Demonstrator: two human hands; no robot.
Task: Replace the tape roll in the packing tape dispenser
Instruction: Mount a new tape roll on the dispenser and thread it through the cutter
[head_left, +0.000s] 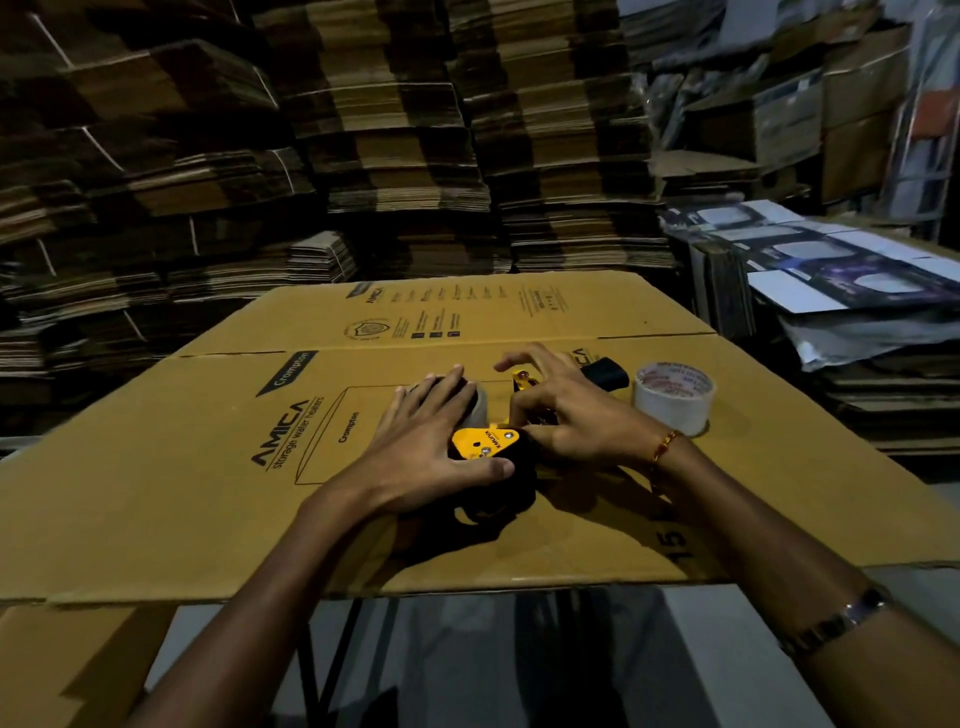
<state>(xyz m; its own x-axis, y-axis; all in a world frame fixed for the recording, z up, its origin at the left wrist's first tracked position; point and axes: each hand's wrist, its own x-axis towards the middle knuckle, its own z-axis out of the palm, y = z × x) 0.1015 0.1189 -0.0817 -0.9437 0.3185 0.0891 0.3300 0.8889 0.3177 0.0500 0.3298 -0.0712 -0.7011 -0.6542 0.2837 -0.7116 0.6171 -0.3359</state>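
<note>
Head view: left hand (431, 447) lies spread over the dispenser (493, 457), steadying it mid-cardboard sheet (208, 499); right hand (566, 415) pinches its frame; spare roll (674, 397) waits near the right edge.

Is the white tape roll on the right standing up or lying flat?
Lying flat: the white tape roll rests on the flattened brown cardboard box, its round hole facing up.
</note>
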